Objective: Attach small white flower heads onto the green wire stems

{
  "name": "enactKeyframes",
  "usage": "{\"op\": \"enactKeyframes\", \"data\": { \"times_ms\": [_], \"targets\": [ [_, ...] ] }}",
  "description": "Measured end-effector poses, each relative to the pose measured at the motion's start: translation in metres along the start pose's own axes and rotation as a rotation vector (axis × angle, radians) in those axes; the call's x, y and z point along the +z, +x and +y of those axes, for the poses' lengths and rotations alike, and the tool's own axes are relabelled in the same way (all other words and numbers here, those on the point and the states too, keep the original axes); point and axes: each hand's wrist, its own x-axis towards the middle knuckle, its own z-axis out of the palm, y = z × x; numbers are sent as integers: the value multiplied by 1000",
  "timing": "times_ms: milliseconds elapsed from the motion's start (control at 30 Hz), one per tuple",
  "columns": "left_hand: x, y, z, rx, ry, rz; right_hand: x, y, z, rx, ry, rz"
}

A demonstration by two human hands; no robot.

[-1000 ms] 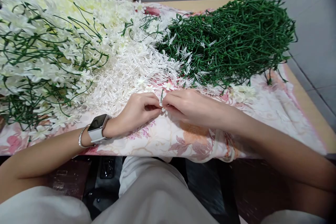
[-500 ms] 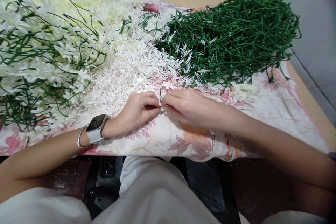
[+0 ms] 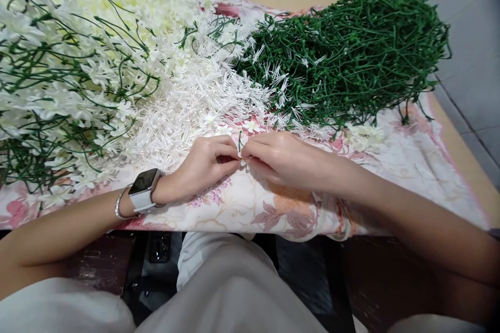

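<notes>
Flowers first, far left: the finished white flower sprays (image 3: 58,62) are heaped high, green stalks threading through the petals. Just right of them, in the middle, lies the drift of loose white stamen pieces (image 3: 187,109). My left wrist wears a smartwatch (image 3: 144,189) with a bangle (image 3: 119,204) beside it; the screen is dark, no writing to read there. My left hand (image 3: 203,166) rests on the floral cloth (image 3: 390,166) covering the counter, fingertips pinched tight on a little green stem (image 3: 239,140) with a small white bit at its base. My right hand (image 3: 285,158) meets it, thumb and forefinger pinched on the same piece, the two hands touching at the tips. Compared with a second ago, hardly anything has shifted: both hands sit in the same spot, same pinch, only the view has nudged a touch. I read that as the small part being worked into place, slowly, with nothing released. Far right, the bare green stems (image 3: 351,52) are piled thick, a few loose blossoms (image 3: 363,135) at their near edge. No brands or labels visible anywhere.
</notes>
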Motion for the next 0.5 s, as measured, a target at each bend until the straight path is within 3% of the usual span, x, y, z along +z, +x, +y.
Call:
{"op": "enactKeyframes", "data": {
  "times_ms": [500],
  "targets": [
    [1, 1, 1, 23, 8, 11, 4, 0, -4, 28, -51, -53]
  ]
}}
